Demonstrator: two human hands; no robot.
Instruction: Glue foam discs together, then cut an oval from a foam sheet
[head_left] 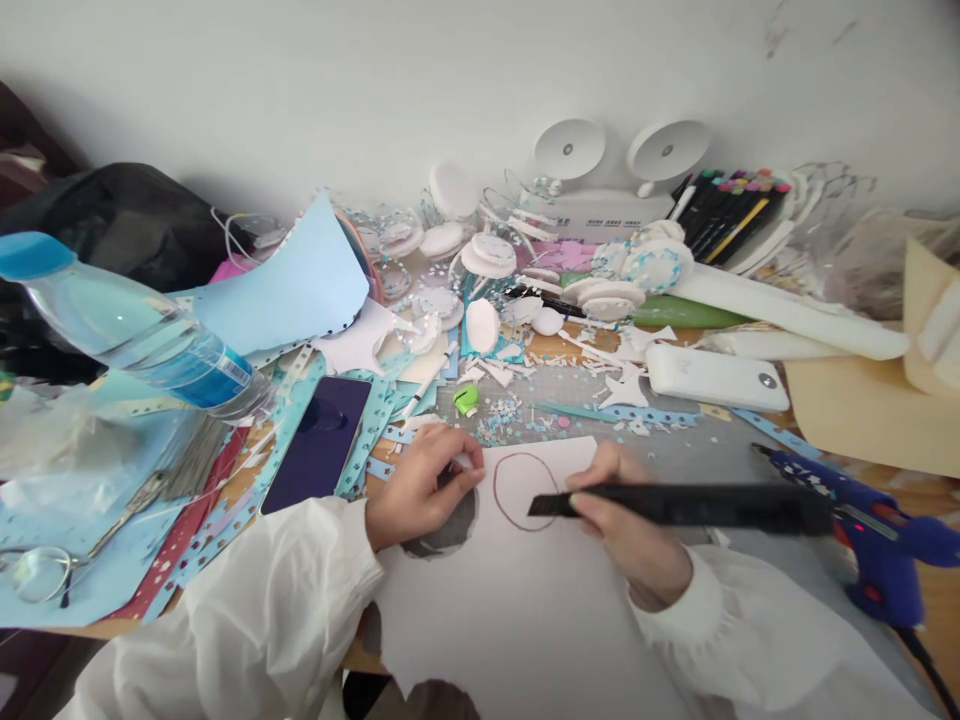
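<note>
My right hand point(626, 525) grips a long black cutter point(697, 507); my half-open left hand point(431, 485) rests on white sheet paper point(517, 620), lower centre: likely light, bendy, best edge-pinned.

A white sheet of paper point(517, 620) lies flat on the worktop point(559, 345), its left side ragged, with a big rounded bite cut out partway along and more curved cut-outs lower down. Near its top edge sits one circle point(494, 487), drawn in a thin reddish-brown line. From the right, a long black cutter point(705, 506), blurred, lies nearly level, its dark tip over the circle's lower right part.
</note>
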